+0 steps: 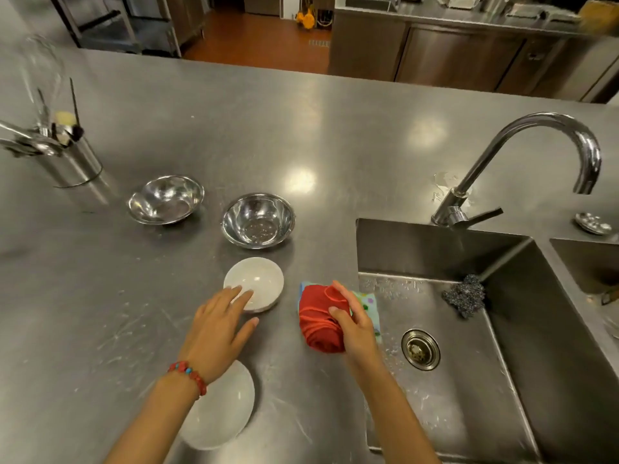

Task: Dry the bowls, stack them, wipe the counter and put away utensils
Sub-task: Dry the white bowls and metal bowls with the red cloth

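Two steel bowls stand upright on the steel counter: one at the left, one to its right with water drops inside. A small white bowl sits in front of them. My left hand hovers open over its near rim, fingers spread. A larger white bowl lies under my left forearm. My right hand is shut on a bunched red cloth, which rests on a patterned light cloth at the sink's edge.
A steel utensil holder with several utensils stands at the far left. The sink is at the right, with a drain, a steel scourer and a curved faucet. Water is pooled near the faucet base.
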`<move>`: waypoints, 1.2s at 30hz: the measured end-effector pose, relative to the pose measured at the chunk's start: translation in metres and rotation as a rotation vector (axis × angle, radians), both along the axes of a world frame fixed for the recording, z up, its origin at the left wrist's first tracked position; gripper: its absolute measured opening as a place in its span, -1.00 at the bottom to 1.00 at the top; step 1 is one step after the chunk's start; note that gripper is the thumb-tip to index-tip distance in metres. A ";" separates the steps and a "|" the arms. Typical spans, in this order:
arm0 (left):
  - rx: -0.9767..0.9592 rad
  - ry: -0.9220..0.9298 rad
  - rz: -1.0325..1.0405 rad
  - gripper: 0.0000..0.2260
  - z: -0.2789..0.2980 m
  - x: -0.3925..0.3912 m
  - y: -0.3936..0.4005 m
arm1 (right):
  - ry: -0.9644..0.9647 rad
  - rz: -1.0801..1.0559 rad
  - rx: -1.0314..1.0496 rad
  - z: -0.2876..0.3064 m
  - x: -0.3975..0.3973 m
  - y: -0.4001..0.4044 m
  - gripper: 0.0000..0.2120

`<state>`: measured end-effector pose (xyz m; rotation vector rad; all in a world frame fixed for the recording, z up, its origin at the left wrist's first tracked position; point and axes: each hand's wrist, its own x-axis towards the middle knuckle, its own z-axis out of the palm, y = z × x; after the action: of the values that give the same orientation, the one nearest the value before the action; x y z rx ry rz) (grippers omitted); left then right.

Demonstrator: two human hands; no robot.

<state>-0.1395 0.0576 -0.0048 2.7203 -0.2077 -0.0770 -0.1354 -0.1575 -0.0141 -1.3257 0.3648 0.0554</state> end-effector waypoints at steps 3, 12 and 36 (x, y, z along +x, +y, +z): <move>-0.021 0.007 0.058 -0.38 -0.009 -0.022 0.020 | 0.025 0.050 0.017 -0.005 -0.017 0.017 -0.69; -0.101 0.045 0.100 -0.29 -0.034 -0.066 0.071 | 0.064 0.078 0.020 -0.017 -0.066 0.050 -0.72; -1.166 0.729 0.359 -0.74 -0.086 -0.081 0.093 | 0.098 -0.193 -0.153 -0.032 -0.134 0.123 -0.70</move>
<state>-0.2200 0.1502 -0.0904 1.4063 0.3515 -0.6086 -0.2692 -0.0350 -0.0462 -1.4356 0.5886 -0.0707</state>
